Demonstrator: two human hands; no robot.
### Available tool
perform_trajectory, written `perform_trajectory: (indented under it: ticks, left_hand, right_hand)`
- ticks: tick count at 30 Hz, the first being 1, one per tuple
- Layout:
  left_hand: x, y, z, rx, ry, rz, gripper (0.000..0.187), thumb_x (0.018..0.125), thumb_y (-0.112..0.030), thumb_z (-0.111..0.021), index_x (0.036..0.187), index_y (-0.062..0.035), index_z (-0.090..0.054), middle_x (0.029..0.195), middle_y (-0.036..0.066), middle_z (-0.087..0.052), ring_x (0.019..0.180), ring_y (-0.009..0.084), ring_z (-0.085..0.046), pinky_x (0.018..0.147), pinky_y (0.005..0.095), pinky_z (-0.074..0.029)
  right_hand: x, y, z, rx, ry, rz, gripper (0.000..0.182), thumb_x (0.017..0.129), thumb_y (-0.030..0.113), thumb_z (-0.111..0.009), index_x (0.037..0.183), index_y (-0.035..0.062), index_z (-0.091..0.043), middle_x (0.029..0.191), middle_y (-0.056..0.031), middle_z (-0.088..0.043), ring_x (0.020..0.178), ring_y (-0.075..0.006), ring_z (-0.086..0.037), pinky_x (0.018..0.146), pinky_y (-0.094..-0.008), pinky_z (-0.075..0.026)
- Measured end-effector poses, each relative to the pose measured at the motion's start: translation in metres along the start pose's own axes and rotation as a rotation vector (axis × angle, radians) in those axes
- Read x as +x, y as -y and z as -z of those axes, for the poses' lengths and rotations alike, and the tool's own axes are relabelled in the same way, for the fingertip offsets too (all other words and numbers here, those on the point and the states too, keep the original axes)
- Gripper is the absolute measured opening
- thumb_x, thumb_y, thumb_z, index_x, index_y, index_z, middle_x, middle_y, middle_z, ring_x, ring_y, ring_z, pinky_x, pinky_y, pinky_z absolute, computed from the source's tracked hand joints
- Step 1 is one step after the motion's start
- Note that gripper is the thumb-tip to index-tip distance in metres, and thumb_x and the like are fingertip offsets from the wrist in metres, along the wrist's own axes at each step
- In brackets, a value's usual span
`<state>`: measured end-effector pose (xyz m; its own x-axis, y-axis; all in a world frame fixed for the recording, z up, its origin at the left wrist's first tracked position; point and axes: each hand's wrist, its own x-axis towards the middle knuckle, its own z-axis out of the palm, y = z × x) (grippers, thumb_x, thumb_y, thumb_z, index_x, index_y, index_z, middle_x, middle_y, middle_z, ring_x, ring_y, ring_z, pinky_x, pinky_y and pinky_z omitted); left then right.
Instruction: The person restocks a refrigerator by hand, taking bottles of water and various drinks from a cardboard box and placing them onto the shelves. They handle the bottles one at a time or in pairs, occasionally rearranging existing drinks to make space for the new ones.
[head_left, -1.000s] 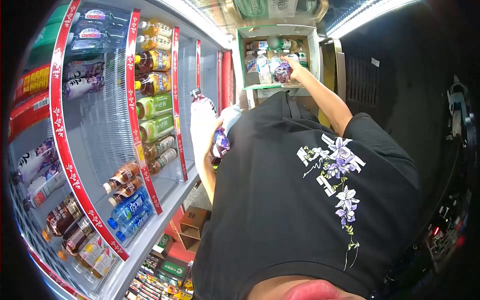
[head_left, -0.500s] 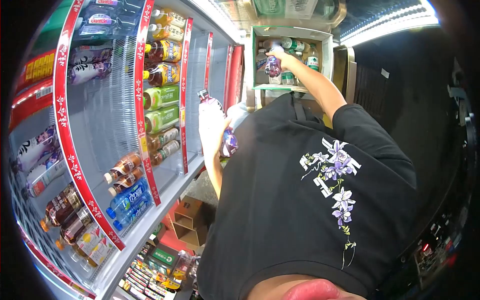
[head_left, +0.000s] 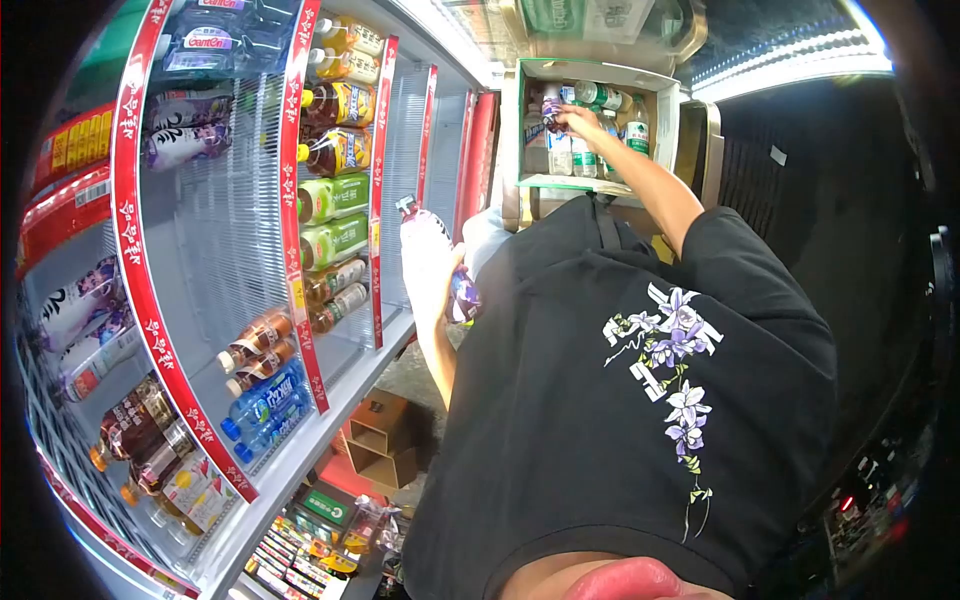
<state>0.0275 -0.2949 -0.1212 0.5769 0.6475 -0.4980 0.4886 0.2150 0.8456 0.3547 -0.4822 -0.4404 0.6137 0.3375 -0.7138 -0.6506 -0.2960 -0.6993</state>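
Observation:
At the left, my left hand (head_left: 437, 275) is wrapped round a bottle with a dark cap and a white and purple label (head_left: 464, 298). The bottle is tilted, its cap pointing toward the fridge shelves, and glare washes out much of it and the hand. My right hand (head_left: 582, 122) reaches into an open cardboard box (head_left: 600, 183) at the top. Its fingers are closed on a dark purple bottle (head_left: 551, 104) near the box's left side. Several other bottles lie about it in the box, among them a green-labelled clear bottle (head_left: 636, 135).
On the left stands an open drinks fridge with red-edged shelves (head_left: 128, 215). Its shelves hold green-labelled bottles (head_left: 335, 240), blue-labelled bottles (head_left: 265, 405) and brown drinks (head_left: 258, 345). An open brown carton (head_left: 383, 420) is on the floor below, near packaged goods (head_left: 290, 560).
In the box, the purple bottle in my right hand has gone from hanging toward the near side to lying farther in, among the others. My left hand keeps its bottle. The view has shifted slightly.

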Motion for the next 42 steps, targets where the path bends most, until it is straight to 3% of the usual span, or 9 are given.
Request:
perform_trajectory:
  ticks: [5,7,9,14,18,21,28,35,42]
  left_hand:
    - [0.019,0.001,-0.018,0.267,-0.059,-0.316,0.060,0.084,-0.005,-0.079,0.135,0.0043,-0.049,0.108,0.013,-0.062,0.095,0.0206,-0.065,0.077,0.0323,-0.057]
    - [0.039,0.015,-0.020,0.169,0.049,-0.300,0.060,0.088,-0.009,-0.075,0.142,0.0008,-0.050,0.125,0.013,-0.062,0.117,0.0208,-0.059,0.099,0.0337,-0.048]
    - [0.051,0.008,-0.037,0.240,0.111,-0.489,0.060,0.091,-0.011,-0.074,0.144,0.0008,-0.048,0.126,0.014,-0.062,0.116,0.0209,-0.060,0.099,0.0350,-0.049]
    - [0.055,-0.005,-0.093,0.056,0.293,-0.183,0.062,0.099,-0.009,-0.065,0.154,-0.0077,-0.037,0.132,0.019,-0.061,0.118,0.0244,-0.062,0.095,0.0341,-0.054]
    - [0.043,-0.026,-0.097,0.098,0.626,-0.229,0.048,0.100,-0.007,-0.063,0.146,-0.0038,-0.049,0.131,0.015,-0.066,0.118,0.0212,-0.064,0.101,0.0359,-0.051]
    - [0.031,-0.018,-0.082,0.114,0.641,-0.271,0.041,0.101,-0.011,-0.062,0.141,-0.0025,-0.054,0.128,0.014,-0.068,0.117,0.0195,-0.065,0.102,0.0352,-0.049]
    - [0.020,0.017,-0.039,0.070,0.470,-0.107,0.041,0.101,-0.014,-0.063,0.139,-0.0021,-0.055,0.125,0.014,-0.069,0.111,0.0186,-0.066,0.096,0.0308,-0.051]
    - [0.012,0.031,-0.005,0.047,0.304,-0.185,0.040,0.104,-0.017,-0.060,0.141,-0.0032,-0.054,0.124,0.012,-0.070,0.108,0.0170,-0.068,0.093,0.0298,-0.052]
    - [-0.021,-0.025,0.036,0.081,-0.311,-0.543,0.026,0.096,0.001,-0.062,0.122,-0.0018,-0.066,0.111,0.011,-0.074,0.098,0.0146,-0.069,0.086,0.0294,-0.054]
  right_hand:
    - [-0.031,-0.058,0.004,-0.211,-0.024,0.215,0.041,0.085,0.021,-0.077,0.125,0.0106,-0.072,0.108,-0.0083,-0.075,0.087,-0.0169,-0.070,0.068,-0.0295,-0.057]
    - [-0.077,-0.040,-0.009,-0.350,0.018,0.357,0.040,0.089,0.021,-0.074,0.127,0.0096,-0.070,0.110,-0.0103,-0.075,0.089,-0.0159,-0.069,0.071,-0.0306,-0.057]
    - [-0.140,0.009,-0.028,-0.080,0.353,0.349,0.043,0.094,0.022,-0.072,0.135,0.0093,-0.065,0.118,-0.0114,-0.072,0.099,-0.0166,-0.069,0.078,-0.0309,-0.057]
    - [-0.236,0.093,-0.069,0.565,0.829,0.117,0.065,0.098,0.019,-0.070,0.153,0.0072,-0.039,0.135,-0.0107,-0.062,0.122,-0.0189,-0.061,0.105,-0.0363,-0.049]
    - [-0.154,0.055,-0.041,0.420,0.455,-0.121,0.023,0.088,0.015,-0.078,0.107,0.0028,-0.071,0.093,-0.0091,-0.074,0.077,-0.0142,-0.072,0.064,-0.0298,-0.059]
    - [-0.107,0.030,-0.008,0.281,0.282,-0.170,0.021,0.088,0.011,-0.076,0.106,0.0018,-0.072,0.091,-0.0062,-0.074,0.076,-0.0146,-0.072,0.070,-0.0319,-0.061]
    - [-0.039,-0.016,-0.025,0.148,0.019,0.078,0.065,0.081,0.014,-0.081,0.140,0.0024,-0.057,0.114,-0.0099,-0.071,0.105,-0.0192,-0.067,0.088,-0.0343,-0.056]
    - [-0.044,-0.040,-0.023,-0.643,0.115,0.253,0.038,0.084,0.020,-0.076,0.118,0.0036,-0.074,0.099,-0.0092,-0.078,0.089,-0.0197,-0.073,0.082,-0.0320,-0.056]
    - [-0.139,0.077,-0.070,-0.565,0.188,0.880,0.025,0.090,0.010,-0.066,0.113,0.0029,-0.071,0.104,-0.0178,-0.076,0.099,-0.0255,-0.074,0.087,-0.0371,-0.057]
